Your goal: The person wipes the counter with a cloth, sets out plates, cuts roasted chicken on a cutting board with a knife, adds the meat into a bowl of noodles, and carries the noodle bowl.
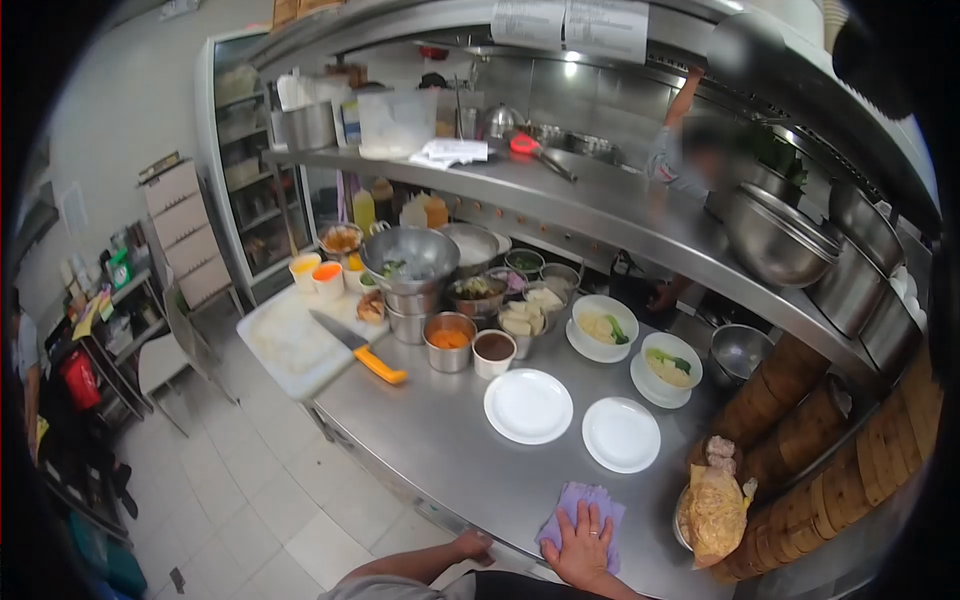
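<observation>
My right hand (582,545) lies flat on a folded purple cloth (552,522) near the front edge of the steel counter, fingers spread, a ring on one finger. Low in the view, my left hand (474,546) is just off the counter's front edge; its fingers are too small and partly hidden to read. Beyond the cloth are two white plates, a larger plate (528,406) on the left and a smaller plate (621,435) on the right. Behind them stand two white bowls with noodles and greens, a left bowl (603,328) and a right bowl (671,368), each on a saucer.
An orange-handled knife (378,363) lies partly on a white cutting board (283,345). Steel containers (450,342) and a sauce cup (494,354) crowd the back. Bamboo steamers (845,490) and a bag of yellowish food (718,515) stand right. Another person (672,165) is behind the shelf.
</observation>
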Demonstrator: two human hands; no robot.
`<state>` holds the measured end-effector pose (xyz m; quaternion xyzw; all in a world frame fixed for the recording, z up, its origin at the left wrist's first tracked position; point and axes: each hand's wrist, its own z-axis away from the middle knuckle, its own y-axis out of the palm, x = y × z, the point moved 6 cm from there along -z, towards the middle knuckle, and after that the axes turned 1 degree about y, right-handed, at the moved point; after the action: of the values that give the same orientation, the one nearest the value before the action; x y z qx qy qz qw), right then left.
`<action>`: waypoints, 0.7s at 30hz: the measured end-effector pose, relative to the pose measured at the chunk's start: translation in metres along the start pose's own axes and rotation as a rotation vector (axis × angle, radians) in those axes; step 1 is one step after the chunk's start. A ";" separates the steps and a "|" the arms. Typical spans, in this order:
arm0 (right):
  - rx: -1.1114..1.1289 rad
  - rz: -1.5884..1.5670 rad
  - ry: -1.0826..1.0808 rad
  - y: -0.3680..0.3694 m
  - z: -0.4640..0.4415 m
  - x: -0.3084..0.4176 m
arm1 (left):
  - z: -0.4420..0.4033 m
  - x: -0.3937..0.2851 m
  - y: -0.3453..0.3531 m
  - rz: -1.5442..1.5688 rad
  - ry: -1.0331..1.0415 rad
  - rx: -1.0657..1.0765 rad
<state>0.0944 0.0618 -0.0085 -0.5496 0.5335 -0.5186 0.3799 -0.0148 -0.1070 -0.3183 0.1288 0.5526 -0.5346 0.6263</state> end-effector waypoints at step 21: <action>0.096 -0.288 -0.295 0.052 -0.338 0.318 | 0.329 -0.037 -0.349 0.757 -0.141 -0.750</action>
<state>-0.2791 -0.2116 0.0525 -0.6716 0.3627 -0.5060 0.4016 -0.1087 -0.4732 -0.0206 0.0503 0.5772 -0.0449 0.8138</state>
